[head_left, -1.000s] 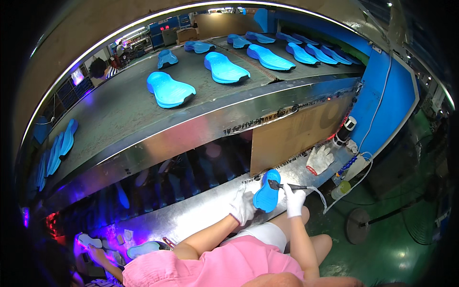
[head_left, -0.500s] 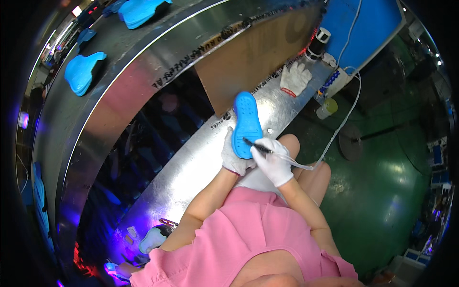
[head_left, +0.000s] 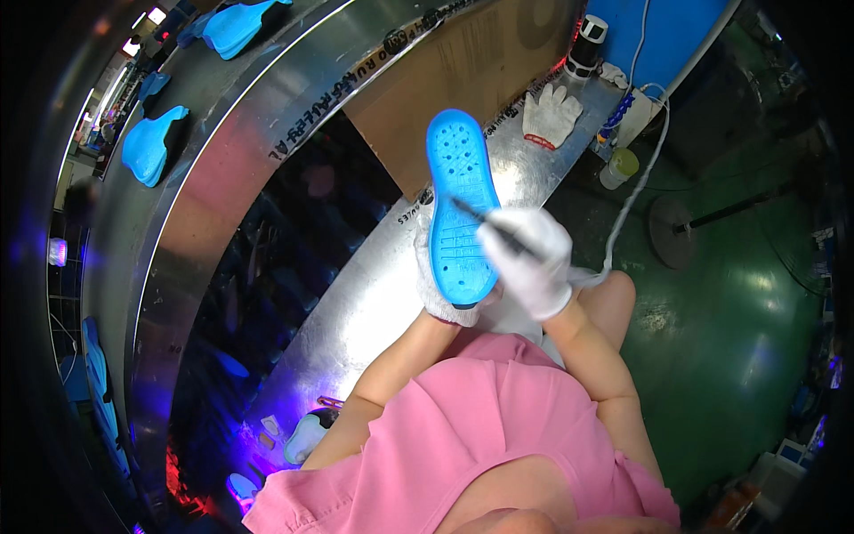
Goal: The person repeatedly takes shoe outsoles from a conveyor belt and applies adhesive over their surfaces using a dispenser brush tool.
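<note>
A bright blue shoe sole (head_left: 459, 178) is held up lengthwise, its patterned, perforated face toward me. My left hand (head_left: 425, 262), in a white knit glove, grips it from behind and along its left edge; most of those fingers are hidden. My right hand (head_left: 534, 258), also white-gloved and blurred by motion, is closed around a slim black pen-like tool (head_left: 470, 211). The tool's tip is over the middle of the sole; whether it touches cannot be made out. A pale tube (head_left: 612, 245) trails off beyond the right hand.
A curved dark conveyor belt (head_left: 191, 147) carrying blue shoe parts (head_left: 153, 145) runs along the left. Beyond the metal bench (head_left: 356, 271) leans a cardboard sheet (head_left: 427, 111). A spare glove (head_left: 550, 116), a black-and-white canister (head_left: 587, 49) and a yellow-lidded container (head_left: 620, 167) stand at the far right.
The sole appears larger and more face-on, raised toward me. My right hand and the tool have shifted up along it, from the heel area toward the middle.
</note>
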A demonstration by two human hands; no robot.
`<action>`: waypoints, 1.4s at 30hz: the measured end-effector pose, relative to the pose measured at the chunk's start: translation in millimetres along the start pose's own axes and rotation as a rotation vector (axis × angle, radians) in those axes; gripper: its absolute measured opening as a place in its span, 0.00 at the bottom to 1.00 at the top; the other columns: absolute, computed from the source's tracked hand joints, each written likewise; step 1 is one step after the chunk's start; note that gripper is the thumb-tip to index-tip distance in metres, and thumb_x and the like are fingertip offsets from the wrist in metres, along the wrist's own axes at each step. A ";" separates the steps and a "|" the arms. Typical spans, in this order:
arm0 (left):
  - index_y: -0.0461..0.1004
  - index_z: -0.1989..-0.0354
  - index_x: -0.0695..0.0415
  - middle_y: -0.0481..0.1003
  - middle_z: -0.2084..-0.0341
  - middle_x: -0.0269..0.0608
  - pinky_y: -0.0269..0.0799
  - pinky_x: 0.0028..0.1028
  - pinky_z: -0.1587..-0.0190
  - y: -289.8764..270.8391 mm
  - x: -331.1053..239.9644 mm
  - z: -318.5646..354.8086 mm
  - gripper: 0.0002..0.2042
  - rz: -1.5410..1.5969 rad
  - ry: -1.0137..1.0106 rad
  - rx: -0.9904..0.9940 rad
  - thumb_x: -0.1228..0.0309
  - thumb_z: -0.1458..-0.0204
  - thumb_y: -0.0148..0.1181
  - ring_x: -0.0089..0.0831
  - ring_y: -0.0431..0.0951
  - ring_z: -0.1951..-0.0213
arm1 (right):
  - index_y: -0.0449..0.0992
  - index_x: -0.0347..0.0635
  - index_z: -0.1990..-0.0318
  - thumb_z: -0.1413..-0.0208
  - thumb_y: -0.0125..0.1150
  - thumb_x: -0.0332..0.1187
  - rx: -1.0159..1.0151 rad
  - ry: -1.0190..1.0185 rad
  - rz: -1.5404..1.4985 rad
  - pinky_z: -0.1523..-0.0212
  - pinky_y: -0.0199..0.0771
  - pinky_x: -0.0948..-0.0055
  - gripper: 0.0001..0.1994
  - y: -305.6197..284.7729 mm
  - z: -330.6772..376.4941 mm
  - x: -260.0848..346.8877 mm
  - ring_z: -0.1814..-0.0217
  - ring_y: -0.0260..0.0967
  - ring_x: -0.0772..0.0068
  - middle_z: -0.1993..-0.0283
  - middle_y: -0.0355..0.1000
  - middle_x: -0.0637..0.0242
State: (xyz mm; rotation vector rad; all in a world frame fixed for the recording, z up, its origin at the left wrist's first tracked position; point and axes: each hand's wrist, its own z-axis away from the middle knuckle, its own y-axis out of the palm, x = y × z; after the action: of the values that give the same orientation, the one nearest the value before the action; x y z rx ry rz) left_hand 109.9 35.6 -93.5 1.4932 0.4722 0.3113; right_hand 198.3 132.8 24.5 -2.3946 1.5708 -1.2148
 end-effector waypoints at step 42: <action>0.78 0.61 0.61 0.77 0.69 0.41 0.75 0.27 0.60 97.0 -97.6 -33.6 0.14 -0.911 -0.638 -0.151 0.62 0.49 0.59 0.28 0.78 0.67 | 0.78 0.40 0.63 0.54 0.65 0.27 0.750 -0.117 0.087 0.64 0.75 0.72 0.09 -32.6 2.7 41.8 0.64 0.75 0.61 0.62 0.77 0.63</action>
State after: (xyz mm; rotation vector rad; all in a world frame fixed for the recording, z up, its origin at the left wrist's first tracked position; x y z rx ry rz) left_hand 17.3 24.5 13.1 1.0172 0.5385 -0.8059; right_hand 232.7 114.8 60.7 -1.8455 0.9289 -1.3068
